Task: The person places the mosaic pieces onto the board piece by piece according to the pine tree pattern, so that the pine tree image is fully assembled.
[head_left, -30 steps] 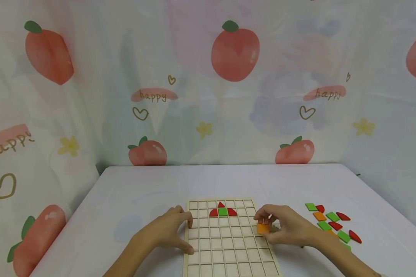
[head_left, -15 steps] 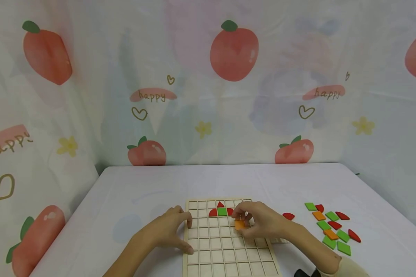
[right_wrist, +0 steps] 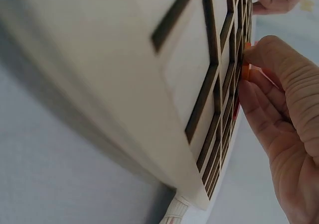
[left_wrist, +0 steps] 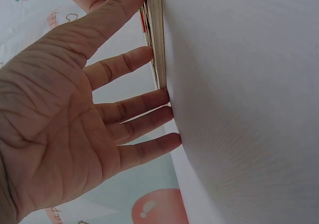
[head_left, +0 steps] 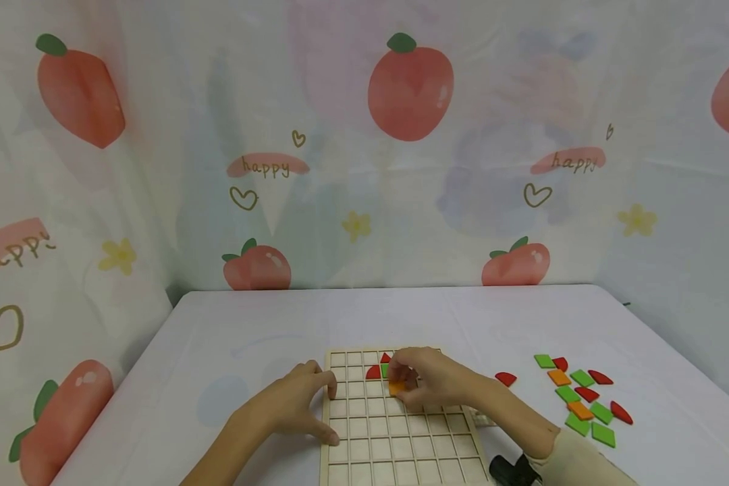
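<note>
A wooden grid board (head_left: pixel 358 428) lies on the table in the head view. Near its far edge, a red triangle (head_left: pixel 385 358), a rounded red piece (head_left: pixel 373 372) and a partly covered green square (head_left: pixel 385 370) sit in cells. My right hand (head_left: pixel 437 379) pinches an orange square tile (head_left: pixel 396 388) just below the green one; the right wrist view shows the tile (right_wrist: pixel 245 72) on edge at the grid. With fingers extended, my left hand (head_left: pixel 298 401) steadies the board's left side, its thumb and fingertips at the wooden edge (left_wrist: pixel 158 45) in the left wrist view.
Loose green tiles (head_left: pixel 603 435), orange tiles (head_left: pixel 580 411) and red curved pieces (head_left: pixel 622 412) lie scattered at the right. One red piece (head_left: pixel 505 379) is nearer the board. A light, grid-patterned object (head_left: pixel 481 418) sits by the board's right edge, partly under my right forearm.
My right hand has carried the orange tile leftward from the board's right edge to the column under the green square, now covering the right red piece. My left hand stays put.
</note>
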Action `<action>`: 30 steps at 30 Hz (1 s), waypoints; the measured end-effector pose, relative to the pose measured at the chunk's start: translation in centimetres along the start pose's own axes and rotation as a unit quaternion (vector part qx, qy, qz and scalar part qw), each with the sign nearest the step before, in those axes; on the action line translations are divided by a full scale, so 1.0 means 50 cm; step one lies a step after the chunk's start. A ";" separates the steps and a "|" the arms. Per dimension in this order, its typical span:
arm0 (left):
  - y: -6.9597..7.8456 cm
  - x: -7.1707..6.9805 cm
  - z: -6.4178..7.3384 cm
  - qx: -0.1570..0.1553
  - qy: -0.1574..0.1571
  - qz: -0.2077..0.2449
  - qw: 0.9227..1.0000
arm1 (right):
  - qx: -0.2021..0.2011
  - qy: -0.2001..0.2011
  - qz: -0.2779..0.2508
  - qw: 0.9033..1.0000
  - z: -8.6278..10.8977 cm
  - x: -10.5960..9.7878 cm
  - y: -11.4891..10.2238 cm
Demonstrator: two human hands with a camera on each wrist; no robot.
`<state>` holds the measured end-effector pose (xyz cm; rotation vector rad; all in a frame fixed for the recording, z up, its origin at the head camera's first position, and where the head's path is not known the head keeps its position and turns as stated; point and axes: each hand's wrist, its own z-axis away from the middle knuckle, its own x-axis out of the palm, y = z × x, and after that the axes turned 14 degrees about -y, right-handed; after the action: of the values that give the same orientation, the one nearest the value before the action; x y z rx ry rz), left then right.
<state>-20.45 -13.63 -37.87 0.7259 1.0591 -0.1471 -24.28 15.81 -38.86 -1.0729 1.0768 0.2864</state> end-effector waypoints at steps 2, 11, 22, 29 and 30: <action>0.001 -0.001 -0.001 -0.003 0.000 -0.003 1.000 | -0.013 -0.005 -0.001 1.000 -0.001 0.000 0.000; 0.004 -0.002 0.000 -0.004 0.004 0.000 1.000 | -0.061 0.015 0.022 0.998 -0.003 0.003 0.000; 0.000 -0.003 0.000 -0.008 0.002 0.005 1.000 | -0.038 0.030 0.061 0.997 -0.008 0.004 -0.010; 0.001 -0.003 0.000 0.000 0.002 0.009 1.000 | -0.019 0.043 0.083 0.995 0.003 0.006 -0.023; 0.002 -0.002 -0.001 0.002 0.002 0.008 1.000 | -0.017 0.046 0.085 0.995 0.009 0.006 -0.022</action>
<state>-20.49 -13.58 -37.76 0.7388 1.0572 -0.1333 -23.18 15.54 -38.44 -1.0342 1.2519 0.3947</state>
